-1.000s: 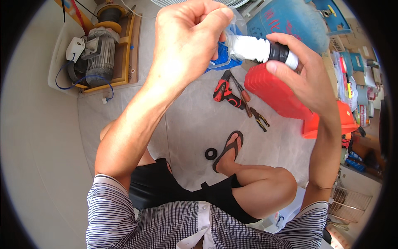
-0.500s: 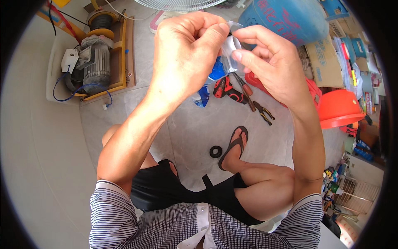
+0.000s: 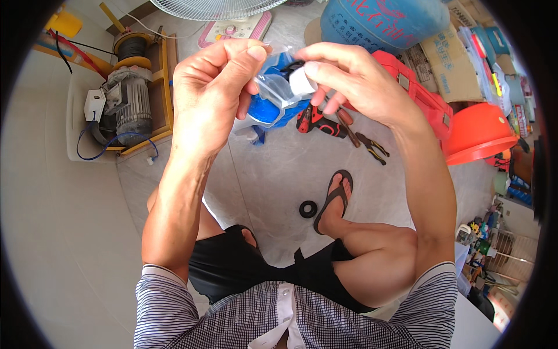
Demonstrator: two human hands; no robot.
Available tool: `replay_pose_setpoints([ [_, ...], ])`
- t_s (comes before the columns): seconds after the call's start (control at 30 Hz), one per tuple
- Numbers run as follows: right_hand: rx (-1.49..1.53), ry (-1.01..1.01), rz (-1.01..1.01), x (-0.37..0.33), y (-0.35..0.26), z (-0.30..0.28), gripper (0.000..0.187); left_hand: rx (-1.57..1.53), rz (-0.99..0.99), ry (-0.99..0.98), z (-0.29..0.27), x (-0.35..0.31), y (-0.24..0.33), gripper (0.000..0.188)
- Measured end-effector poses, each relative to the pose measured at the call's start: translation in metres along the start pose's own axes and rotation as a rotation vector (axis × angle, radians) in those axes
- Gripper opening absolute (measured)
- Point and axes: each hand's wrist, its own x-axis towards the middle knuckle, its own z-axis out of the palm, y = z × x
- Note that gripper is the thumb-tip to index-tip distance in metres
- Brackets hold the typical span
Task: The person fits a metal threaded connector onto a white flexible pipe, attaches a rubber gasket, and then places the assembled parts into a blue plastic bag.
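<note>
Bright, even daylight floods the pale floor [image 3: 279, 174] beneath me, casting only soft, faint shadows and no harsh glare. The fisheye view bends straight edges toward its black circular rim, while my raised hands and the centre stay sharp.

We see only part of the white roll [image 3: 302, 81]: the right hand [image 3: 354, 81] covers its far side, and the clear plastic bag [image 3: 278, 92] blurs its lower edge. The left hand [image 3: 212, 87] hides the bag's other corner. The fan [image 3: 209, 7] and blue gas cylinder [image 3: 383, 20] run off the top edge. The shelf clutter [image 3: 494, 244] at right is too small to tell.
</note>
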Motion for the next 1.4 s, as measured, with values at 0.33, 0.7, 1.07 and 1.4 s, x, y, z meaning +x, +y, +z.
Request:
replay_pose_setpoints([
  [0.33,0.455,-0.136,0.021,0.012,0.011,0.005,0.018,0.064,0.012,-0.017,-0.024,0.002,0.005,0.017],
  [0.7,0.397,-0.091,-0.154,0.012,-0.004,0.004,0.026,0.197,0.167,0.11,-0.048,-0.006,-0.036,0.037],
  [1.07,0.8,-0.163,-0.194,0.023,0.011,0.001,0.034,-0.191,0.164,-0.163,-0.003,-0.004,-0.073,0.065],
  [1.4,0.513,-0.105,-0.264,0.022,0.013,-0.002,0.022,-0.304,0.174,0.069,0.006,-0.001,-0.076,0.043],
])
